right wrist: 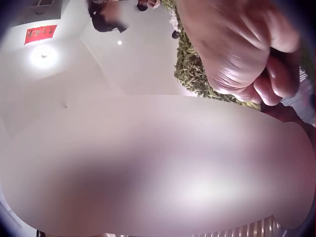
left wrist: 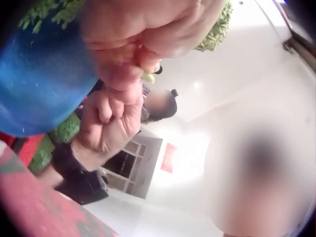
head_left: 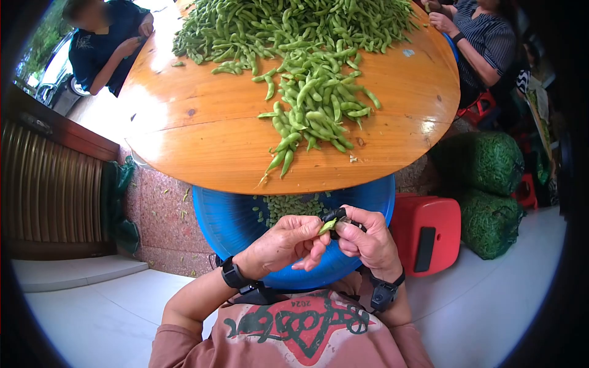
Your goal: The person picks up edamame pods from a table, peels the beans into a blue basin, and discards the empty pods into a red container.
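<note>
Over the blue basin [head_left: 216,224], both hands meet at one green soybean pod [head_left: 327,227]. My left hand [head_left: 283,240] pinches the pod between thumb and fingers. My right hand [head_left: 373,240] holds its other side, the thumb pressed close to it and the fingers curled. Something black covers part of the right fingers [head_left: 334,214]. In the left wrist view a bit of the pod [left wrist: 148,77] shows between the hands. The right wrist view has a hand [right wrist: 237,49] with curled fingers, the pod mostly hidden. Shelled beans [head_left: 288,205] lie in the basin.
A wooden table [head_left: 202,147] in front carries a big heap of pods [head_left: 294,30], with a smaller pile [head_left: 319,104] reaching toward me. A red stool [head_left: 438,224] and full green net sacks [head_left: 491,224] stand at right. Two people sit across the table.
</note>
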The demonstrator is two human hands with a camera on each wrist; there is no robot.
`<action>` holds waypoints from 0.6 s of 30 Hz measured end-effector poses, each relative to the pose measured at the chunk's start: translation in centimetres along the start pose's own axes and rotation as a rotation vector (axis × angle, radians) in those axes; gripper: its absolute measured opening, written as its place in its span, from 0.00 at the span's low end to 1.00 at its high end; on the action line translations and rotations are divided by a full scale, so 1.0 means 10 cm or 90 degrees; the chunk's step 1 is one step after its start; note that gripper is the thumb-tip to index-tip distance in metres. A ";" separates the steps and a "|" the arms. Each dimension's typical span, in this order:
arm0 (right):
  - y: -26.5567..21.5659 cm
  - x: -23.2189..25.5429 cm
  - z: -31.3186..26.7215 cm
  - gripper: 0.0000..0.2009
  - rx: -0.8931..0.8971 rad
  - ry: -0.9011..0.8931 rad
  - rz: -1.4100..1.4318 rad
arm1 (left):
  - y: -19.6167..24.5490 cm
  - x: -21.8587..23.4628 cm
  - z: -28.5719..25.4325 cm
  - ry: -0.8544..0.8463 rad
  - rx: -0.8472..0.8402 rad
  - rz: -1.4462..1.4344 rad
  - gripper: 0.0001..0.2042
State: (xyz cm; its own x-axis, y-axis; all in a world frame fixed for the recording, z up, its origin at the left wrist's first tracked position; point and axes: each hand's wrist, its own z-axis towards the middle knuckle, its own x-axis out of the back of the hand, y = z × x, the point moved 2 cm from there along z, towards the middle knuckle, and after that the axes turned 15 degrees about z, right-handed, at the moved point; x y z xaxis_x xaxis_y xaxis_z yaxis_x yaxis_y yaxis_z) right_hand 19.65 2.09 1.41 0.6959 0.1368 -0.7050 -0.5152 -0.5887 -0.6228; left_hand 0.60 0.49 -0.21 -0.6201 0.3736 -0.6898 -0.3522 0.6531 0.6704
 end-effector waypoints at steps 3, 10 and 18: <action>-0.03 -0.02 0.02 0.03 0.063 0.026 -0.213 | 0.02 0.00 0.04 0.060 -0.009 0.145 0.13; -0.05 -0.25 -0.03 0.06 0.405 0.014 -0.813 | -0.02 0.09 0.10 0.273 -0.147 0.630 0.11; -0.04 0.00 -0.10 0.05 0.079 0.197 -0.250 | 0.12 0.01 0.00 0.235 -0.112 0.298 0.12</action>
State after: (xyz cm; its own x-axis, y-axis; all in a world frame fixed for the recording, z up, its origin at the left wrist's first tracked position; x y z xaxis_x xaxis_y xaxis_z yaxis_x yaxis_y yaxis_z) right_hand 20.39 1.52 1.96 0.9547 0.0763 -0.2877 -0.2270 -0.4389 -0.8694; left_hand 0.14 1.30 0.51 -0.9271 0.3211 -0.1934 -0.0758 0.3446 0.9357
